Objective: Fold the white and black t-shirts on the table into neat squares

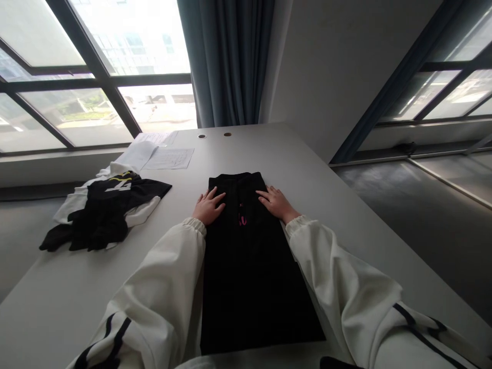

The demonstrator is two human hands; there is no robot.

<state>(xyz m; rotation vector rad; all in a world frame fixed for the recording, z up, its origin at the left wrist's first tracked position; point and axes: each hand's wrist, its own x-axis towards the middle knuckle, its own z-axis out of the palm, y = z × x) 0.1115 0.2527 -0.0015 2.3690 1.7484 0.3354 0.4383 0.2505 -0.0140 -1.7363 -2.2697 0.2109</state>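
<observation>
A black T-shirt (246,287) lies in a long, narrow shape on the white table, its neckline at the far end and part of a pink print showing near its middle line. My left hand (208,206) rests flat on the shirt's left edge close to the neckline, fingers spread. Across from it, my right hand (277,203) lies on the right edge with its fingers stretched out over the cloth. Neither hand grips the fabric. The sleeves of the shirt are not visible.
A loose heap of black and white clothes (105,205) sits at the table's left edge. Behind it lie paper sheets (169,158). Two cable holes (202,137) are set in the far end of the white table (292,148), near a blue curtain (232,61).
</observation>
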